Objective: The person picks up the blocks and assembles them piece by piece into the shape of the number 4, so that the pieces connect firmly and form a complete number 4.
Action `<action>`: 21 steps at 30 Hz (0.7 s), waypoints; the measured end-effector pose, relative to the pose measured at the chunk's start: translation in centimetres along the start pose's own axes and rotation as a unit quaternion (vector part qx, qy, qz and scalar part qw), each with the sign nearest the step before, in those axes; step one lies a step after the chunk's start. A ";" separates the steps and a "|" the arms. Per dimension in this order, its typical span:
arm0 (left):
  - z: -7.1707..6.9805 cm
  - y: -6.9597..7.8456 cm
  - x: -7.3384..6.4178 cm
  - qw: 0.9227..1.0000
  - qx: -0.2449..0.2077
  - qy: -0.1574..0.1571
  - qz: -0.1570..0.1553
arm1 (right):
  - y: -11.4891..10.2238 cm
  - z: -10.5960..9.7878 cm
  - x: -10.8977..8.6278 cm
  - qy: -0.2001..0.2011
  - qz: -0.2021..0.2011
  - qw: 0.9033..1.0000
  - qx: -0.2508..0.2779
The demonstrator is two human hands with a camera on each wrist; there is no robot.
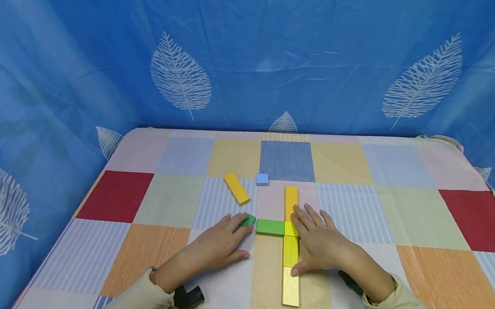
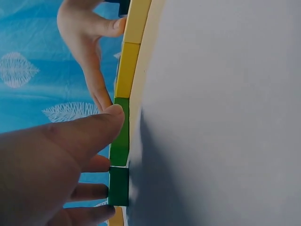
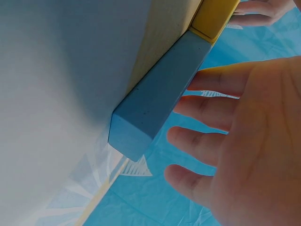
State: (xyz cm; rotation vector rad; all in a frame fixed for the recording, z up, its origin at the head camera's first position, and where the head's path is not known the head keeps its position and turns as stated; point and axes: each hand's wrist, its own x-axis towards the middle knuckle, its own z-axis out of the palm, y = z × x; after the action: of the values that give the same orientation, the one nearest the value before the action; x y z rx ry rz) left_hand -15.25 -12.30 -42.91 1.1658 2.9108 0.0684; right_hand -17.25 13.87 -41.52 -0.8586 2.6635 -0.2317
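My left hand (image 1: 220,240) lies palm down, its fairly straight fingertips touching a small green block (image 1: 248,219). That dark green block (image 2: 118,186) stands just off the end of a longer green block (image 1: 270,227). The long green block meets a column of yellow blocks (image 1: 291,251) from the left. Spread over the column's right side is my right hand (image 1: 321,242), fingers extended. Under it, hidden from the head view, a blue block (image 3: 150,103) meets a yellow block (image 3: 214,19). The right fingertips are beside the blue block; whether they touch it, I cannot tell.
A loose orange-yellow block (image 1: 236,189) lies slanted beyond my left hand. Near it sits a small light blue block (image 1: 262,179). The patchwork cloth (image 1: 164,250) covers the table, and a blue curtain (image 1: 256,52) with white leaves hangs behind and at the sides.
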 end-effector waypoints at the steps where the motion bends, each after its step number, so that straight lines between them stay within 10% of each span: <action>1: 0.0 0.0 0.0 1.000 -0.001 0.001 0.003 | 0.0 0.0 0.0 0.000 0.000 1.000 0.000; 21: -0.1 0.0 0.1 1.000 -0.003 0.017 0.010 | -0.2 -0.3 0.0 0.001 -0.001 1.000 0.001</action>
State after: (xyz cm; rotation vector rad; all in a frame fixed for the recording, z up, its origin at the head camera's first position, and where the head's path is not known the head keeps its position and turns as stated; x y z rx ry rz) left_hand -15.30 -12.22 -42.80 1.2062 2.9267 0.0970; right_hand -17.24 13.78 -41.19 -0.8618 2.6633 -0.2347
